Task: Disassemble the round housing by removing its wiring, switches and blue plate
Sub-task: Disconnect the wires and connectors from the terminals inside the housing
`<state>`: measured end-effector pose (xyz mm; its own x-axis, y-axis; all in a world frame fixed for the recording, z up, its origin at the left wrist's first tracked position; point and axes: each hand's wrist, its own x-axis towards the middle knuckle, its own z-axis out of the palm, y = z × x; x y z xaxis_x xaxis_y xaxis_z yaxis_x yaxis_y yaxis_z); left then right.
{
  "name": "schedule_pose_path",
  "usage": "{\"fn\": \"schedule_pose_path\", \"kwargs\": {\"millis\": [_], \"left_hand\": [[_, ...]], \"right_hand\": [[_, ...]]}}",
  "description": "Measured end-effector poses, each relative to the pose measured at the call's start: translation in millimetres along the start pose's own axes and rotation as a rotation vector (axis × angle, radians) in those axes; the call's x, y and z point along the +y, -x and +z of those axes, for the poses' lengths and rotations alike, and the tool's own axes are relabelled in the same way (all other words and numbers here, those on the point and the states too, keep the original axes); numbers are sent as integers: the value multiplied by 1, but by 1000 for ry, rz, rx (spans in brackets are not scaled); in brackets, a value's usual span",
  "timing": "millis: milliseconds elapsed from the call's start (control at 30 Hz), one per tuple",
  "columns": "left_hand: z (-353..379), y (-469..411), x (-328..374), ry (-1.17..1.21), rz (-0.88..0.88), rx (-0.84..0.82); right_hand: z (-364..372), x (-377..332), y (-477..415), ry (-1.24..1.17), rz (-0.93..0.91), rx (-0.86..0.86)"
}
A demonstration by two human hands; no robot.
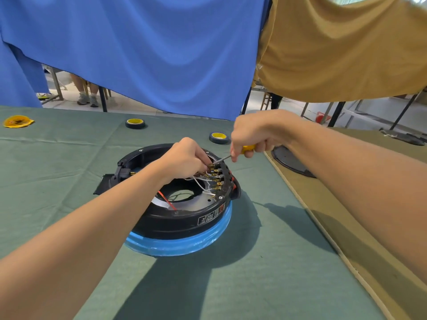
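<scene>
The round black housing point(184, 220) stands on the green table cloth with a blue plate point(180, 245) showing as a band under it. Inside its right wall sit brass switch terminals point(216, 179) with white wires point(203, 185), and a red wire point(166, 199) crosses the opening. My left hand point(184, 160) reaches into the housing and pinches a terminal connector at the top of the switch row. My right hand point(256, 132) grips a yellow-handled screwdriver point(247, 148), whose metal tip touches that same terminal.
Two rolls of dark tape with yellow cores point(135, 123) point(219, 137) lie behind the housing. A yellow object point(18, 121) sits at the far left. A dark round lid point(291, 160) rests on tan cloth to the right. Blue and tan cloths hang behind the table.
</scene>
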<state>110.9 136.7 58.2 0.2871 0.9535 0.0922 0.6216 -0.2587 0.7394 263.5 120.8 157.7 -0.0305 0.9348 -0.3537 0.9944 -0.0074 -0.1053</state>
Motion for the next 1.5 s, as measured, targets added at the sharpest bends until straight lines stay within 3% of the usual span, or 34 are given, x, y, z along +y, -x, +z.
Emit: {"fn": "schedule_pose_path", "kwargs": {"millis": [100, 333, 500, 600, 667, 767, 933, 1033, 1100, 1267, 1500], "left_hand": [[0, 0, 0, 13, -7, 5], [0, 0, -1, 29, -14, -1], [1, 1, -1, 29, -1, 29], [1, 1, 2, -42, 44, 13], [2, 0, -1, -34, 41, 16], [1, 0, -2, 7, 8, 13], [1, 1, -2, 26, 11, -1], [1, 0, -3, 19, 9, 8], [1, 1, -3, 21, 6, 13], [0, 1, -1, 26, 1, 8], [0, 2, -1, 29, 1, 5]], "right_hand": [[-1, 8, -1, -121, 49, -58], [11, -32, 11, 520, -127, 224], [35, -52, 25, 662, -182, 486], [43, -66, 23, 734, -167, 504], [34, -65, 20, 690, -163, 447], [9, -46, 10, 511, -111, 196], [-13, -4, -8, -95, 142, -138], [-8, 10, -10, -302, 187, -219], [-5, 10, -8, -317, 161, -200], [5, -18, 1, 255, -44, 148], [11, -34, 4, 597, -116, 230]]}}
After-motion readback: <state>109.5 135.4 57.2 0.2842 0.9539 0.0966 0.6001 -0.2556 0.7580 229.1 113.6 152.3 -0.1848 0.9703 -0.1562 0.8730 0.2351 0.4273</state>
